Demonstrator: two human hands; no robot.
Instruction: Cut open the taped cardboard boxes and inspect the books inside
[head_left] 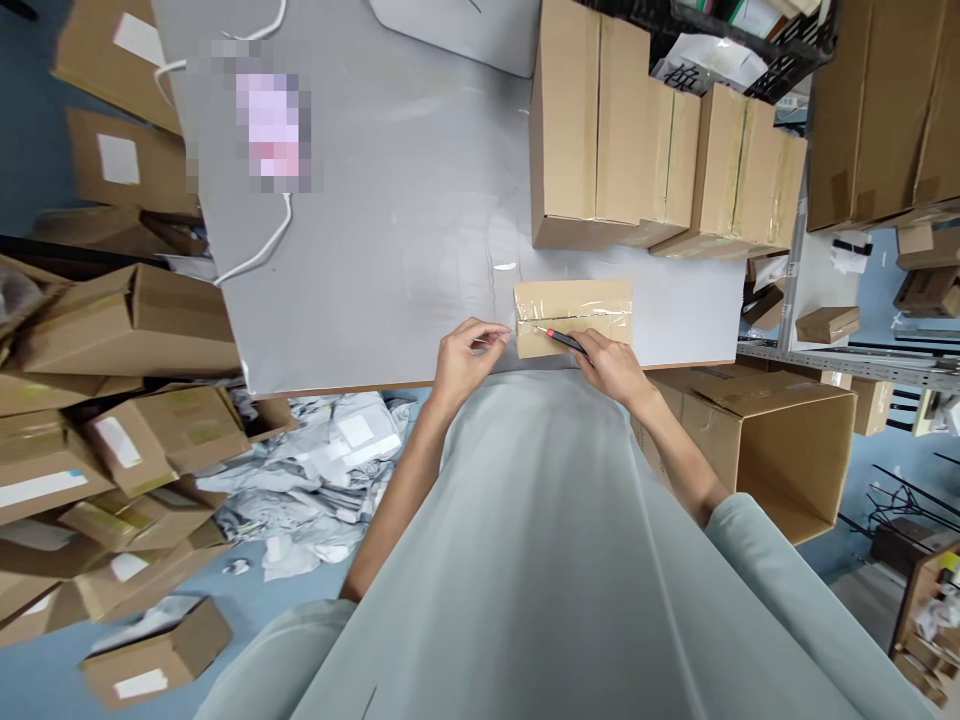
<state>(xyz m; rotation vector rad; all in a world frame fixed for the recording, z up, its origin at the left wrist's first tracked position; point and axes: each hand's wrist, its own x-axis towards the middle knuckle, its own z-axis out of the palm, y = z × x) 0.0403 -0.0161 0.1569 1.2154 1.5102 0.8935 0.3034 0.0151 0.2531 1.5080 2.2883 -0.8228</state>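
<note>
A small taped cardboard box (574, 300) lies at the near edge of the grey table (390, 230). My right hand (611, 365) grips a red-and-black cutter (564, 339), whose tip rests on the tape seam along the box's top. My left hand (469, 360) is at the box's left end, fingers curled in a pinch against its side. Whether it holds anything, I cannot make out.
Several larger sealed cartons (660, 160) stand at the table's back right. An open carton (780, 450) sits on the floor to the right. Piled boxes (112, 400) and grey mailer bags (322, 480) crowd the left floor. A white cable (262, 250) crosses the table's left part.
</note>
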